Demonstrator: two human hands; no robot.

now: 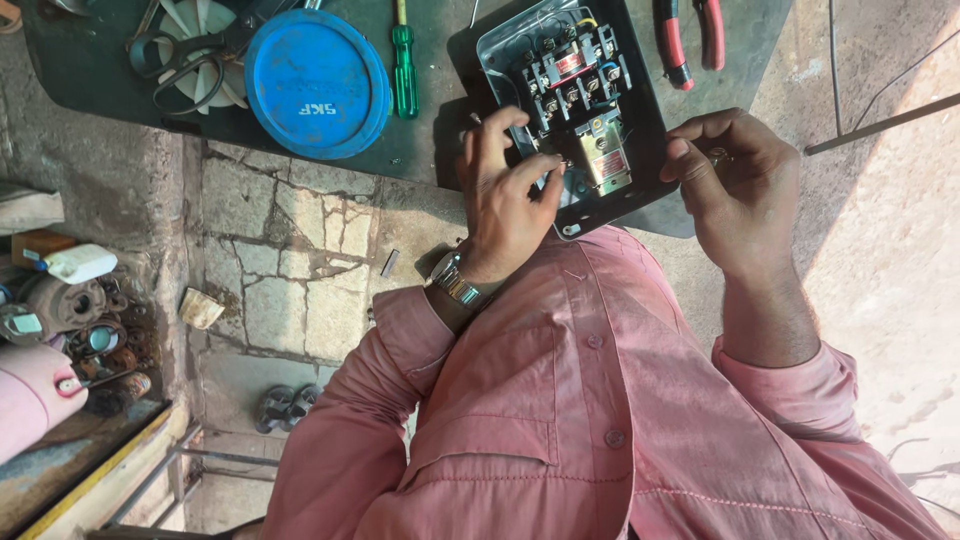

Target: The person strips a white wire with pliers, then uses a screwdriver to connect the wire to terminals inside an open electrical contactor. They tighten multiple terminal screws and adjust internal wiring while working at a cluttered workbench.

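Left hand [508, 195] rests on the near edge of an open black electrical starter box with a grey metal plate and rows of terminals inside [572, 100], its fingers curled and pinched close together at a small fitting beside the brass-coloured relay block [605, 160] low in the box. Whether a screw or wire end sits between those fingertips is hard to say, since the thumb and forefinger cover the spot. A steel wristwatch [455, 280] shows at the wrist above the pink shirt sleeve.

Right hand [725, 180] hovers just beside the right edge of the box, loosely closed, with what looks like a small brass part [718, 157] nipped between thumb and fingers (it is only partly visible). The box lies on a dark rubber mat [80, 70] on the stone work surface.

Doing this kind of fine fitting well seems to call for steadying the box with the heel of the left hand, keeping the small part square to its seat, and not letting the fingers brush the neighbouring terminals.

On the mat further off lie a green-handled screwdriver [404, 70], a round blue plastic lid [318, 82], black scissors [190, 60] and red-handled pliers [690, 35].
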